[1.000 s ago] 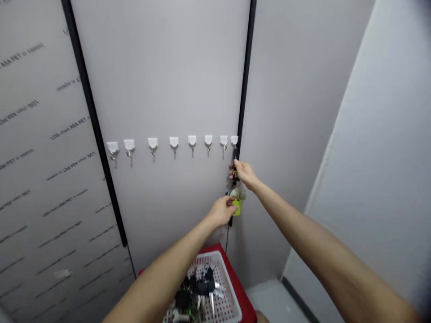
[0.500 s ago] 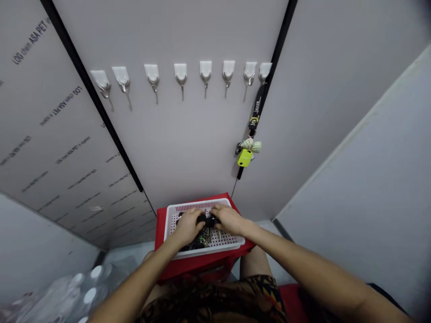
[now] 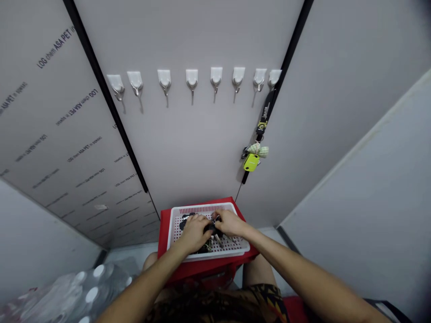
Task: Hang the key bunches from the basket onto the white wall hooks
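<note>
A white perforated plastic basket point(image 3: 247, 248) holds dark key bunches with metal pieces. Over its left half, my left hand point(image 3: 195, 232) has its fingers curled on a black key bunch point(image 3: 209, 228) near the basket's middle. From the other side my right hand point(image 3: 229, 222) pinches the same dark bunch, its thumb and fingers close together. Silvery key-like pieces point(image 3: 218, 241) hang below the fingers. More dark items point(image 3: 183, 223) lie by the basket's left wall, partly covered by my left hand.
The basket stands on a red stool point(image 3: 164, 233). Several white adhesive hooks point(image 3: 191, 78) line the wall ahead. From the rightmost one hangs a black lanyard point(image 3: 264, 116) with a yellow-green tag point(image 3: 251, 162). Wrapped bottles point(image 3: 92, 294) stand at lower left.
The view has shifted, so the wall and basket sit slightly farther right and lower. My hands have moved a little within the basket, and the metal pieces below them show more clearly.
</note>
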`<state>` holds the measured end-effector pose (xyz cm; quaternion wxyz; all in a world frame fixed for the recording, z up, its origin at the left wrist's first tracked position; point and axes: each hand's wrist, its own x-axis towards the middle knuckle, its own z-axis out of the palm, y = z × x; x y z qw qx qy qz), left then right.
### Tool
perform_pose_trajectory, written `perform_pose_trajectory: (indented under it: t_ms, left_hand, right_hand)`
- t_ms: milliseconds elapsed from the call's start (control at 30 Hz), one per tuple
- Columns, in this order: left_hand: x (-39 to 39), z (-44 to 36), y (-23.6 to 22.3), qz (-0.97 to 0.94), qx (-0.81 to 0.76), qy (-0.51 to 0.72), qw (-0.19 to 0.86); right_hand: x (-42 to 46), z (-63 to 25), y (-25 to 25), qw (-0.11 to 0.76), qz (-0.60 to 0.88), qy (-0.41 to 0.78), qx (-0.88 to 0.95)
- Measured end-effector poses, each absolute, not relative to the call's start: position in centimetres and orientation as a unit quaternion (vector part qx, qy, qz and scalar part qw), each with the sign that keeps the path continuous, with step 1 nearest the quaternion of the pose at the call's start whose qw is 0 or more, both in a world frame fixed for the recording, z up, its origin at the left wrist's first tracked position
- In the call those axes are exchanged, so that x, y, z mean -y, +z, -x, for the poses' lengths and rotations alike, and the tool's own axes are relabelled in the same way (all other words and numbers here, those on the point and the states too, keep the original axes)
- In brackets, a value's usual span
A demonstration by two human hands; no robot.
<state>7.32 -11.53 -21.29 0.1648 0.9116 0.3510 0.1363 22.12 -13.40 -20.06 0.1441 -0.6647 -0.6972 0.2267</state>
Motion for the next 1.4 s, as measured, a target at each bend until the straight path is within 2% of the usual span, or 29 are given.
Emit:
perform_pose_trajectory:
  t_ms: [67,233,300,367,467,633,833,967,1100,1233,1400]
  left_hand:
    - [11.5,-7.2,-21.4,-0.911,-0.354,0.134,0.163]
    - [11.3,-7.1,-21.3,-0.903,-0.373,0.133,0.168]
    - [11.4,-7.1,-21.2,-0.897,-0.383,0.134,0.175]
    - [11.6,-7.0,-21.1,-0.89,-0.391,0.138,0.189]
    - [11.9,-7.0,-20.8,-0.874,-0.396,0.164,0.231]
    - [11.1,-9.2,-16.3,-0.838,-0.321,0.303,0.321]
    - [9.2,-14.2,-6.2,-0.824,-0.207,0.412,0.33]
    - [8.1,-16.6,-1.9,-0.821,-0.218,0.425,0.312]
    - [7.6,-17.6,-0.6,-0.827,-0.264,0.411,0.278]
    - [7.4,-17.6,-2.0,-0.834,-0.275,0.393,0.273]
    - [7.3,-15.3,-6.7,-0.836,-0.314,0.35,0.283]
  right_hand:
    - [12.8,-21.8,-20.1,0.153,0.677,0.262,0.67]
    - [12.0,-20.5,-21.0,0.2,0.71,0.219,0.638]
    - [12.1,-20.0,-21.5,0.221,0.712,0.239,0.623]
    - [12.4,-19.7,-21.6,0.268,0.7,0.275,0.603]
    - [12.7,-19.8,-20.8,0.39,0.65,0.314,0.571]
    - [11.7,-21.2,-14.6,0.577,0.538,0.277,0.548]
    - [9.1,-24.1,-3.3,0.7,0.48,0.061,0.526]
    - [7.4,-26.2,1.7,0.736,0.448,-0.032,0.506]
    - [6.1,-28.4,3.4,0.743,0.484,-0.076,0.456]
    - [5.1,-29.6,2.9,0.698,0.554,-0.081,0.447]
    - [5.6,-29.6,0.9,0.665,0.573,-0.101,0.468]
